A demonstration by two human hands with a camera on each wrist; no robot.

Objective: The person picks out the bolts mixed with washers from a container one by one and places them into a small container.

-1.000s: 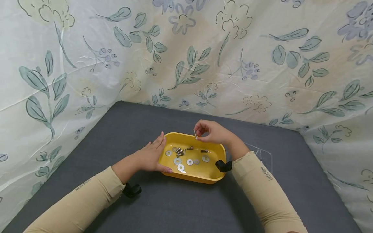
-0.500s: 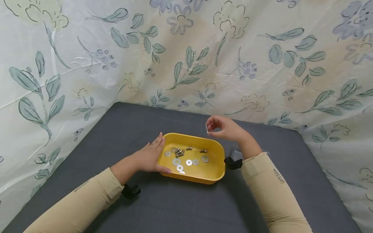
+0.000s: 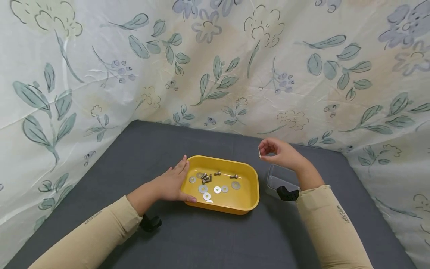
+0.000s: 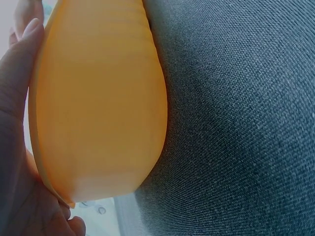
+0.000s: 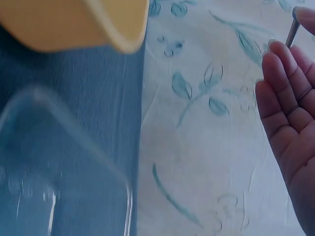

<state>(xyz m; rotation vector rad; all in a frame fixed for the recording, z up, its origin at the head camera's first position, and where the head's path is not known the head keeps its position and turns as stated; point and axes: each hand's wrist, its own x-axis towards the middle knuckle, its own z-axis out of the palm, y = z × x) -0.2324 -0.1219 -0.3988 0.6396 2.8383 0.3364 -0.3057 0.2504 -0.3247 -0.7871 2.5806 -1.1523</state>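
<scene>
My left hand [image 3: 171, 182] rests on the left end of a yellow tray [image 3: 253, 190], thumb along the near rim and fingers spread on the far side. The left wrist view shows the tray's outer wall [image 4: 98, 98] with the hand at its rim. Several metal screws [image 3: 205, 177] and several flat washers [image 3: 203, 188] lie in the tray. My right hand [image 3: 280, 152] is raised right of the tray and pinches a slim metal screw [image 3: 259, 151] between thumb and fingertips. The right wrist view shows that screw [image 5: 292, 32] too; the other fingers look fairly straight.
A clear plastic box [image 3: 273, 182] stands on the dark grey table [image 3: 201, 243] right of the tray, partly behind the right wrist and its black camera mount [image 3: 287, 194]. Flower-patterned cloth [image 3: 215, 74] hangs around the table's back and sides.
My right hand has moved right from above the tray's far rim, carrying the screw, to near the clear box, which now shows more. The left hand has stayed on the tray.
</scene>
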